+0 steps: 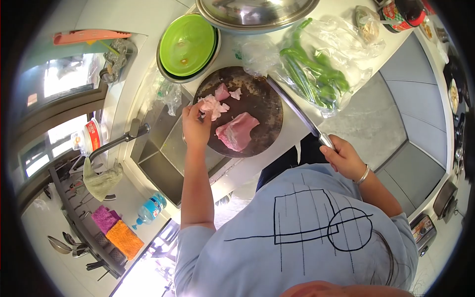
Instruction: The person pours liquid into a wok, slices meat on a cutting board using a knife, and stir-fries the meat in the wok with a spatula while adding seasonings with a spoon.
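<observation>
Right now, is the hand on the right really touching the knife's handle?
Touching. The head view shows the right hand closed around the silver handle of the knife.

Two hands [198, 126], one knife [297, 108], one chopping board [269, 101], one large meat chunk [237, 131]

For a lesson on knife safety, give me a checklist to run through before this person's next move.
1. Knife gripped by its handle in the right hand: ok.
2. Left hand away from the knife: ok, at the pale meat pieces.
3. Large meat piece on the round board: ok.
4. Large meat piece held steady: not ok, neither hand is on it.
5. Knife clear of the pepper bag: cannot tell; they look close.
</observation>
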### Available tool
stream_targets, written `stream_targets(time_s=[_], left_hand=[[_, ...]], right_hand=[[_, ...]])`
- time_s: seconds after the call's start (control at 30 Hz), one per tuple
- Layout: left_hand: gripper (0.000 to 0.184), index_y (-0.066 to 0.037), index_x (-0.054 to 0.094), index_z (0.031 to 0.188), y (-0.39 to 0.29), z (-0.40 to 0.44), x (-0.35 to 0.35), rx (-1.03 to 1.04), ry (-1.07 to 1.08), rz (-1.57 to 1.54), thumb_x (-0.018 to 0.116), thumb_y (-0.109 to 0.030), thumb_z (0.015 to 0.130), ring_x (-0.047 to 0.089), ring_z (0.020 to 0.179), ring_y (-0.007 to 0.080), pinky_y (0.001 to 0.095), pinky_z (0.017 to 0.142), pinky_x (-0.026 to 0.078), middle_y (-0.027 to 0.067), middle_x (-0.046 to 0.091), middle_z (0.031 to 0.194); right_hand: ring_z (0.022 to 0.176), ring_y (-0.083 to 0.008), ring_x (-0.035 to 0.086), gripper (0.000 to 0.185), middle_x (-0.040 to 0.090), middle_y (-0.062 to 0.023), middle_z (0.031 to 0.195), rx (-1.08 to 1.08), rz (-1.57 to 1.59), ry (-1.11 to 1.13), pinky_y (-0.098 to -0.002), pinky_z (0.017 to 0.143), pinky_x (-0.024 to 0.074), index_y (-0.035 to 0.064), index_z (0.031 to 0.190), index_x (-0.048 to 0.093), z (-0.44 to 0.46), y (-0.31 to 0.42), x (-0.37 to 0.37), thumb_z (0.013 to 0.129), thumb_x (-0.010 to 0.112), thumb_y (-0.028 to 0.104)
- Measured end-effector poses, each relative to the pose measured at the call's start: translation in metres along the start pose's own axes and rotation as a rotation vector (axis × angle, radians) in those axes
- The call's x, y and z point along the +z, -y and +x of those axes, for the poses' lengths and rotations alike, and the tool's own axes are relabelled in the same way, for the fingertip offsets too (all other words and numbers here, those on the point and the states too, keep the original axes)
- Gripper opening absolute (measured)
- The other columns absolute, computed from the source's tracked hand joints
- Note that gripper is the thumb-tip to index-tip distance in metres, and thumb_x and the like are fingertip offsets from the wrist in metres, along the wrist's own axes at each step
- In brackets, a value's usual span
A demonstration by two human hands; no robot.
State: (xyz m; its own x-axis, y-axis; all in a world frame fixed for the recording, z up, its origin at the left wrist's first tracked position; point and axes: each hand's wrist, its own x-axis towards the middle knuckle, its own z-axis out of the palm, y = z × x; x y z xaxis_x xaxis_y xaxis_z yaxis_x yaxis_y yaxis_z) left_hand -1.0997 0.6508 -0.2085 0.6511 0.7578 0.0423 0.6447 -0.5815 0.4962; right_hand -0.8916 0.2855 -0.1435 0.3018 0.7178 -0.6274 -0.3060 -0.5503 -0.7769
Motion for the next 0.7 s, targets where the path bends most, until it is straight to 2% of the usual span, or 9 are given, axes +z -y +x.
stream_targets(time_s=[0.03, 0.13, 0.23, 0.33, 0.37, 0.47, 0.57, 0.67, 0.7], left_hand=[[0.027, -0.005, 0.068, 0.101, -0.003, 0.000, -0.002, 0.040, -0.004, -0.040, 0.076, -0.007, 0.076, 0.058, 0.078, 0.0248, 0.0361, 0.069, 0.049, 0.0111, 0.058, 0.093], [0.025, -0.004, 0.064, 0.097, 0.002, -0.001, -0.006, 0.111, -0.059, -0.016, 0.076, -0.006, 0.075, 0.058, 0.081, 0.0281, 0.0385, 0.071, 0.048, 0.0114, 0.058, 0.093], [0.025, -0.003, 0.060, 0.096, -0.020, -0.008, -0.007, 0.239, -0.169, 0.150, 0.074, -0.005, 0.076, 0.058, 0.084, 0.0311, 0.0408, 0.074, 0.047, 0.0123, 0.058, 0.093], [0.030, -0.002, 0.058, 0.103, -0.014, -0.032, 0.001, 0.082, 0.090, -0.107, 0.073, -0.006, 0.076, 0.060, 0.088, 0.0321, 0.0411, 0.078, 0.047, 0.0145, 0.058, 0.096], [0.036, -0.001, 0.058, 0.105, -0.011, -0.041, 0.004, 0.083, 0.135, -0.137, 0.075, -0.012, 0.076, 0.059, 0.088, 0.0324, 0.0403, 0.078, 0.049, 0.0172, 0.058, 0.100], [0.043, 0.000, 0.058, 0.106, -0.022, -0.063, 0.001, -0.183, 0.217, -0.147, 0.079, -0.020, 0.074, 0.060, 0.089, 0.0299, 0.0385, 0.079, 0.049, 0.0157, 0.060, 0.097], [0.048, 0.001, 0.058, 0.104, -0.029, -0.067, -0.001, -0.521, 0.407, -0.324, 0.082, -0.027, 0.073, 0.061, 0.090, 0.0255, 0.0362, 0.078, 0.049, 0.0138, 0.062, 0.095], [0.045, 0.000, 0.059, 0.100, -0.019, -0.072, 0.008, -0.384, 0.540, -0.229, 0.083, -0.025, 0.072, 0.062, 0.088, 0.0219, 0.0336, 0.078, 0.049, 0.0132, 0.064, 0.095], [0.042, 0.000, 0.059, 0.099, -0.019, -0.077, 0.011, -0.370, 0.490, -0.275, 0.083, -0.022, 0.072, 0.062, 0.088, 0.0219, 0.0335, 0.077, 0.049, 0.0135, 0.064, 0.095]], right_hand=[[0.053, -0.0051, 0.038, 0.029, 0.043, 0.0041, 0.063, -0.013, -0.021, 0.003, -0.0244, 0.048, 0.0342, 0.0069, 0.083, 0.049, 0.001, 0.000, 0.001, 0.099, 0.059, 0.030], [0.057, -0.0073, 0.036, 0.031, 0.042, 0.0029, 0.064, -0.046, -0.082, 0.000, -0.0268, 0.050, 0.0337, 0.0058, 0.082, 0.050, 0.005, 0.001, 0.004, 0.098, 0.059, 0.030], [0.059, -0.0091, 0.036, 0.032, 0.042, 0.0014, 0.065, 0.030, -0.084, 0.025, -0.0285, 0.052, 0.0341, 0.0051, 0.082, 0.050, 0.008, 0.010, 0.005, 0.098, 0.059, 0.031], [0.060, -0.0104, 0.036, 0.032, 0.042, 0.0001, 0.065, 0.001, -0.135, 0.040, -0.0292, 0.053, 0.0346, 0.0049, 0.082, 0.050, 0.010, 0.009, 0.005, 0.098, 0.060, 0.032], [0.060, -0.0106, 0.036, 0.033, 0.042, -0.0003, 0.065, 0.003, -0.147, 0.043, -0.0292, 0.053, 0.0347, 0.0048, 0.082, 0.050, 0.011, 0.008, 0.005, 0.098, 0.060, 0.032], [0.060, -0.0113, 0.036, 0.033, 0.042, -0.0013, 0.065, -0.002, -0.178, 0.051, -0.0293, 0.054, 0.0349, 0.0047, 0.082, 0.050, 0.011, 0.008, 0.006, 0.097, 0.060, 0.032], [0.060, -0.0117, 0.036, 0.032, 0.042, -0.0016, 0.065, -0.016, -0.192, 0.061, -0.0296, 0.054, 0.0350, 0.0047, 0.082, 0.050, 0.011, 0.007, 0.008, 0.097, 0.060, 0.031], [0.060, -0.0119, 0.036, 0.032, 0.041, -0.0015, 0.065, -0.008, -0.195, 0.072, -0.0301, 0.054, 0.0350, 0.0046, 0.082, 0.050, 0.011, 0.008, 0.010, 0.097, 0.060, 0.031], [0.060, -0.0120, 0.036, 0.032, 0.041, -0.0016, 0.065, -0.010, -0.190, 0.074, -0.0302, 0.054, 0.0350, 0.0046, 0.082, 0.050, 0.011, 0.008, 0.010, 0.097, 0.060, 0.031]])
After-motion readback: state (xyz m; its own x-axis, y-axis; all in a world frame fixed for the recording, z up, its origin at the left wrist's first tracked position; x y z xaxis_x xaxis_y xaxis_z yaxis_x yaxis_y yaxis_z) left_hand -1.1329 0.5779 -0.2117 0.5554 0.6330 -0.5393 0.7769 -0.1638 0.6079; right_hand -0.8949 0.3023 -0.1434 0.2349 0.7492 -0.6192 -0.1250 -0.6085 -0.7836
